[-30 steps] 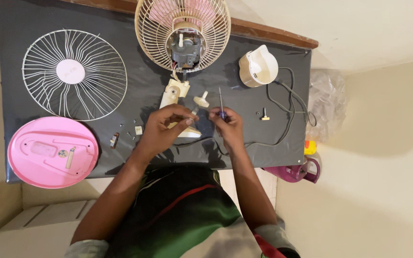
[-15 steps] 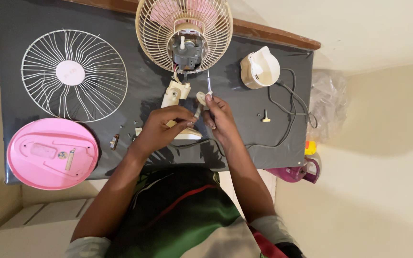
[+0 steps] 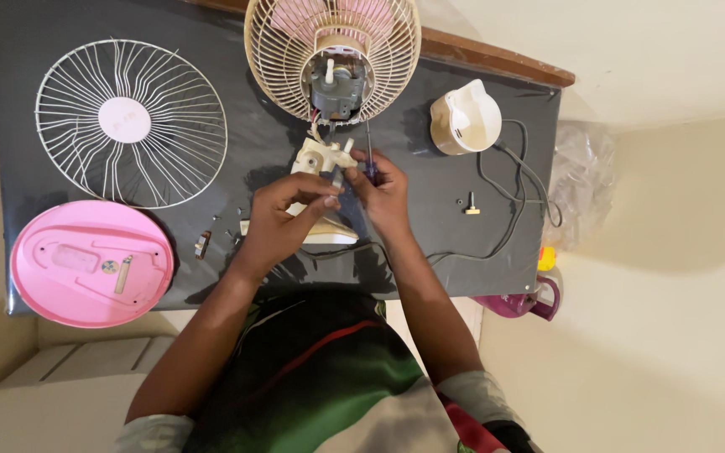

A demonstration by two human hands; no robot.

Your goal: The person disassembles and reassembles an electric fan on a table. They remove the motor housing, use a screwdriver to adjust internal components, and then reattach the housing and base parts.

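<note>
With the left hand [image 3: 283, 220] pinching a small part just below the cream bracket [image 3: 319, 158] and the right hand [image 3: 382, 186] closed around a screwdriver [image 3: 369, 151], a slipping tip could knock the part loose among the screws [image 3: 232, 235] left of the fingers.

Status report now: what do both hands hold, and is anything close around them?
Left hand pinches a small part. Right hand grips a screwdriver, tip up. Cream fan housing just beyond the fingers, motor in the rear grille behind. Small loose parts to the left.
</note>
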